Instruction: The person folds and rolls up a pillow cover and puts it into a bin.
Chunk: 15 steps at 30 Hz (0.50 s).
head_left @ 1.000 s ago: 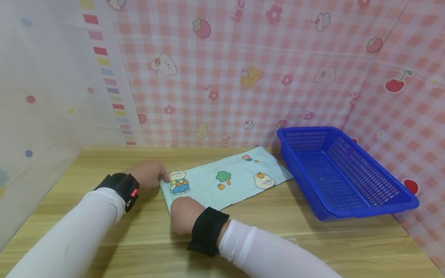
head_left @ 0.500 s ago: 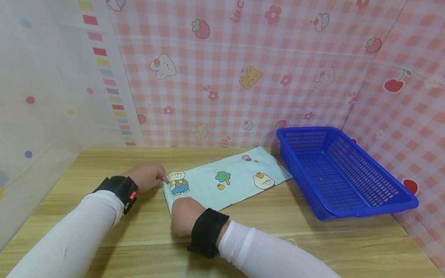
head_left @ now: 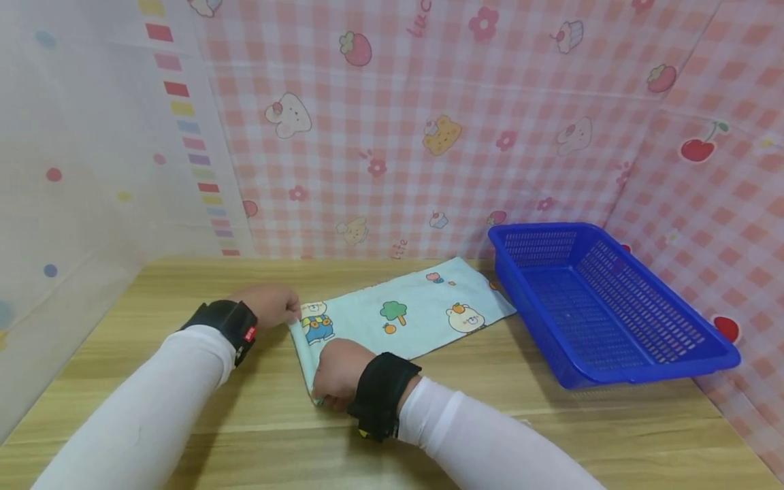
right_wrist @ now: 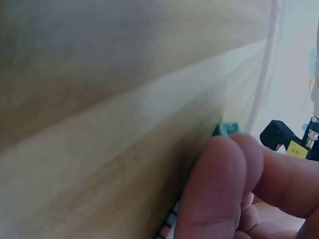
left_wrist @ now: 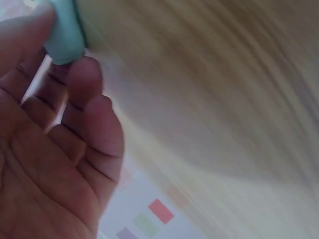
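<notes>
A pale mint cloth (head_left: 361, 316) printed with bears, a tree and fruit lies flat as a long strip, slanting up to the right. Its left end is turned over into a narrow roll (head_left: 303, 354). My left hand (head_left: 269, 306) pinches the far corner of that roll; in the left wrist view the rolled end (left_wrist: 67, 37) sits between thumb and fingers. At the near corner my right hand (head_left: 344, 373) holds the roll. A green bit of the cloth (right_wrist: 230, 128) shows past the right fingertips in the right wrist view.
A blue plastic basket (head_left: 643, 373) with slotted walls stands at the right, next to the cloth's far end. Everything lies on a wood-grain table (head_left: 245, 435). Pink checked fabric (head_left: 392, 136) hangs behind and at the right, white dotted fabric (head_left: 73, 204) at the left.
The cloth's left edge has been turned further over, to the right. Both hands have shifted slightly right with it. The basket stays where it was.
</notes>
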Each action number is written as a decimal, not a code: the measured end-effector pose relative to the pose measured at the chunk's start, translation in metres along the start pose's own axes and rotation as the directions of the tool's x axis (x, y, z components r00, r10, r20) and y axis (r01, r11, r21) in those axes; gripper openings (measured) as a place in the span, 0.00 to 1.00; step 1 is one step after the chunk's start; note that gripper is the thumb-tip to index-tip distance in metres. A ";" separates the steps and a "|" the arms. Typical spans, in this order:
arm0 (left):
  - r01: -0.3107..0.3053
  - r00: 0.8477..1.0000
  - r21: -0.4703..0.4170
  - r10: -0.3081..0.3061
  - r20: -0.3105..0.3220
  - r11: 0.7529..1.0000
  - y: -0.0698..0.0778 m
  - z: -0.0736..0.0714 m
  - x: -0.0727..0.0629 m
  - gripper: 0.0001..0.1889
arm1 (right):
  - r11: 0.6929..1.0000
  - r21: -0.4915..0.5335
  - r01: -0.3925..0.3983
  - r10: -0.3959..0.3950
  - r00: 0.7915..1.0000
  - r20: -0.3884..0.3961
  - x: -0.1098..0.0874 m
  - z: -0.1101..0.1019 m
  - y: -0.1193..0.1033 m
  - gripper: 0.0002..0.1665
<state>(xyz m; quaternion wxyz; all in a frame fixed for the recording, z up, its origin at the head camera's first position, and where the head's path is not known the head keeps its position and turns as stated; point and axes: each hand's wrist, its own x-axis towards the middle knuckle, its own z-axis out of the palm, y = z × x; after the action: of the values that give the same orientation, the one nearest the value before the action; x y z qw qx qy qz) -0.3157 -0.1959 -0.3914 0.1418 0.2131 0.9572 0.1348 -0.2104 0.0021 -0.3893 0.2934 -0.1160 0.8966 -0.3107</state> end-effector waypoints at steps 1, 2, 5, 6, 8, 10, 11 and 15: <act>0.009 1.000 0.004 -0.009 0.003 1.000 0.002 -0.001 0.000 0.06 | 1.000 -0.015 0.001 -0.001 1.000 0.005 0.001 -0.001 0.001 0.18; 0.019 1.000 0.003 -0.019 0.005 1.000 0.004 -0.002 0.001 0.05 | 1.000 -0.016 0.001 -0.001 1.000 0.016 0.001 -0.002 0.002 0.19; 0.037 0.999 -0.011 -0.037 -0.012 0.999 0.007 -0.001 0.003 0.04 | 0.999 -0.029 -0.016 0.017 1.000 0.026 0.003 -0.004 0.004 0.22; 0.037 0.999 -0.018 -0.038 -0.020 0.999 0.007 -0.001 0.004 0.03 | 0.999 -0.031 -0.026 0.026 0.999 0.028 0.004 -0.004 0.005 0.22; 0.033 0.999 -0.024 -0.034 -0.042 0.999 0.006 0.001 0.004 0.04 | 0.998 -0.025 -0.050 0.050 0.998 0.027 0.005 -0.004 0.006 0.22; 0.018 0.998 -0.020 -0.019 -0.066 1.000 0.006 0.001 0.002 0.04 | 0.997 -0.059 -0.054 0.055 0.998 0.017 0.005 -0.003 0.006 0.21; 0.010 0.997 -0.015 -0.011 -0.075 1.000 0.005 0.002 0.001 0.05 | 0.995 -0.084 -0.044 0.046 0.999 0.013 0.005 -0.003 0.005 0.20; -0.020 0.994 0.016 0.022 -0.106 1.000 0.001 0.004 -0.005 0.08 | 0.968 -0.245 0.053 -0.062 0.998 -0.030 0.003 0.001 0.002 0.13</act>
<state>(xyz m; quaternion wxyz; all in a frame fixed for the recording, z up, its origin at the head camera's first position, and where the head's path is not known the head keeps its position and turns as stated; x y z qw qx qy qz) -0.3100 -0.1960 -0.3938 0.0879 0.2168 0.9620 0.1404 -0.2126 0.0018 -0.3925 0.2510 -0.1713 0.9296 -0.2088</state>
